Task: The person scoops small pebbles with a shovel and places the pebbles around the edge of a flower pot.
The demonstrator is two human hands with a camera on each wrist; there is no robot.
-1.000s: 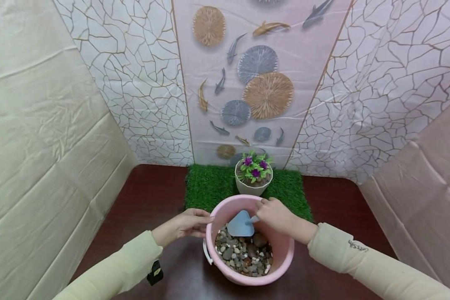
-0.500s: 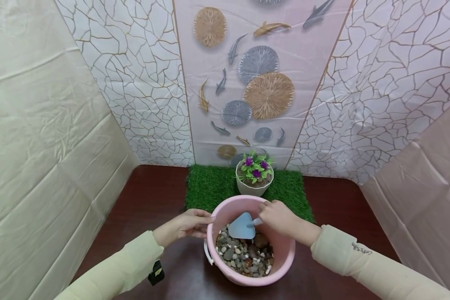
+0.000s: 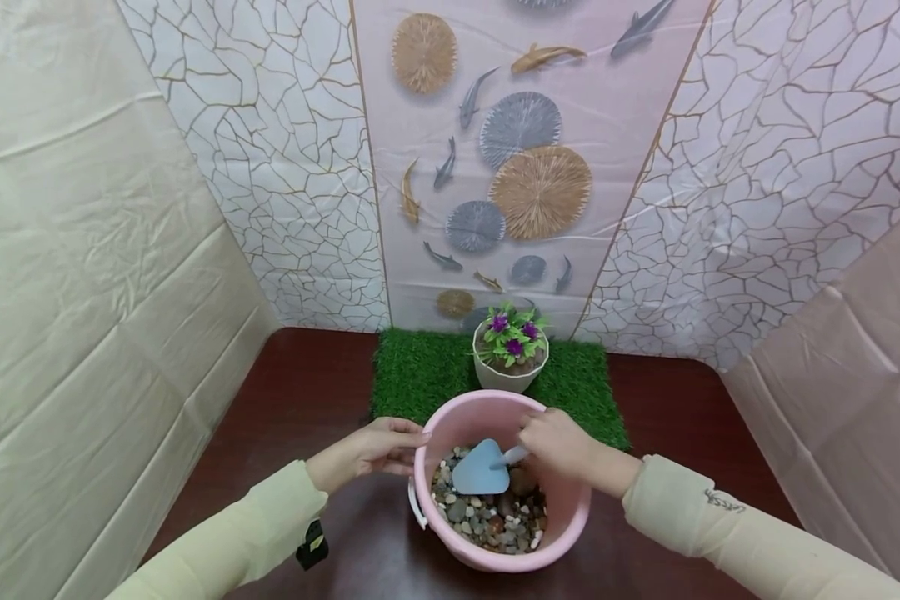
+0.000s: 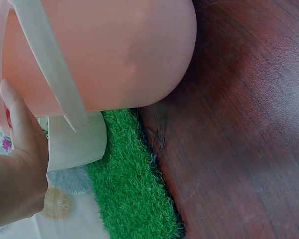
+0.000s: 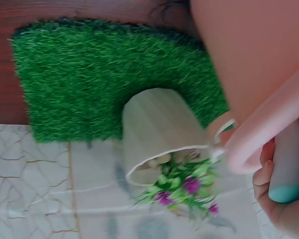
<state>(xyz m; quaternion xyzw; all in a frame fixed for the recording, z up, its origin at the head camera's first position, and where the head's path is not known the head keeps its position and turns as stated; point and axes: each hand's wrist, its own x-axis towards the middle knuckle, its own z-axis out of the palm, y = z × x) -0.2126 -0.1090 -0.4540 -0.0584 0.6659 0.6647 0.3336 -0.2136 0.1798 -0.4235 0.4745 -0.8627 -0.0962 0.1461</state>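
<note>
A pink bucket (image 3: 573, 525) stands on the dark table, with pebbles (image 3: 487, 521) of mixed sizes and colours covering its bottom. My left hand (image 3: 371, 450) holds the bucket's left rim, one finger over the edge and others against the outer wall. Inside the bucket, my right hand (image 3: 562, 446) grips the pale handle of a small hand trowel (image 3: 482, 468). The trowel's light blue blade lies low over the pebbles, its back facing up. From the right wrist view, the handle (image 5: 290, 159) shows a teal end, with fingers curled round it beside the rim.
Behind the bucket, a white flowerpot (image 3: 508, 379) with purple flowers stands on a green grass mat (image 3: 427, 367). The bucket's white bail handle (image 4: 52, 64) hangs at its left side. Patterned cloth walls (image 3: 292, 167) close in the back and sides of the table (image 3: 307, 392).
My right hand has moved down into the bucket, and the trowel blade has dropped closer to the pebbles. My left hand stays at the rim.
</note>
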